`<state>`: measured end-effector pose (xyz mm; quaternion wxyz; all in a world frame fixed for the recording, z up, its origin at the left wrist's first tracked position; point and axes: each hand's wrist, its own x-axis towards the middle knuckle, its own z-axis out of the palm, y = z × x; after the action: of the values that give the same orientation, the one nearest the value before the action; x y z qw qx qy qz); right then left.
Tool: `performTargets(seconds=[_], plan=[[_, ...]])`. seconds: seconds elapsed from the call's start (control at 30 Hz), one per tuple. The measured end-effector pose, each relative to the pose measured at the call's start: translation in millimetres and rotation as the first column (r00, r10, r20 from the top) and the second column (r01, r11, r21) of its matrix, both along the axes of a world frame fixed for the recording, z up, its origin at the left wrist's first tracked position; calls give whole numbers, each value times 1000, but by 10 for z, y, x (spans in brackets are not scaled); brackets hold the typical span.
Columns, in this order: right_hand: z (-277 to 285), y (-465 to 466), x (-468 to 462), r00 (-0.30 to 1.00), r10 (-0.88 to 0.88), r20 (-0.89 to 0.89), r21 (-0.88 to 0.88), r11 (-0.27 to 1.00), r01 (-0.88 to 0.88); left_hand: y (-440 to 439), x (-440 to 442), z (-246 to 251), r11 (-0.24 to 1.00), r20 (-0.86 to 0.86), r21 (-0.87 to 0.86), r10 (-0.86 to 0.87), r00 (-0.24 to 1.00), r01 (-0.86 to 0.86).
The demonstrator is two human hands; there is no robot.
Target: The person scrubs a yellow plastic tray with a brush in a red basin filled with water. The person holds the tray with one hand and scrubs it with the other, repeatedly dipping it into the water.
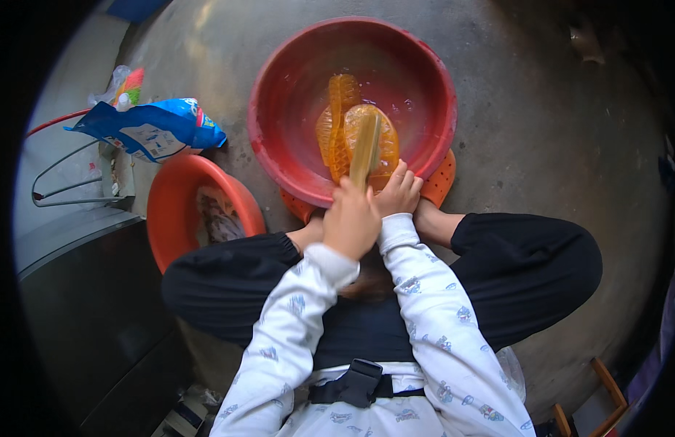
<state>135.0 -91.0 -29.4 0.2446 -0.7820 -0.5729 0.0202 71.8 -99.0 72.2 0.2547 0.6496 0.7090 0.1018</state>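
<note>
My left hand point(349, 218), slightly blurred, grips a yellowish wooden scrubbing brush point(365, 150) by its near end. The brush's back faces up, and its bristles are mostly hidden. Under it lies an amber translucent plastic slipper point(389, 131), sole side apparently up, inside a large red plastic basin point(272, 71). At the basin's near rim, my right hand point(400, 191) has its fingers curled over the near end of this slipper. A second amber slipper point(337, 123) rests against the first on the left. Wet glints show on the basin's bottom.
An orange plastic tub point(173, 210) with wet-looking contents stands at left, beside a blue detergent bag point(152, 128). A metal wire frame point(64, 191) and dark cabinet point(97, 306) are further left. My feet in orange clogs point(440, 177) flank the basin on the concrete floor point(534, 136).
</note>
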Motion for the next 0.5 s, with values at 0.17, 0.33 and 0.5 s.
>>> performTargets(seconds=[0.17, 0.33, 0.5], plan=[[-176, 49, -35, 990, -29, 136, 45, 999, 23, 407, 85, 19, 995, -34, -42, 94, 995, -95], [50, 79, -27, 998, -52, 23, -54, 997, 53, 392, -47, -16, 989, -28, -115, -101, 994, 97], [24, 65, 45, 1000, -18, 20, -38, 999, 19, 387, -142, -202, 935, 75, 210, -305, 949, 284]])
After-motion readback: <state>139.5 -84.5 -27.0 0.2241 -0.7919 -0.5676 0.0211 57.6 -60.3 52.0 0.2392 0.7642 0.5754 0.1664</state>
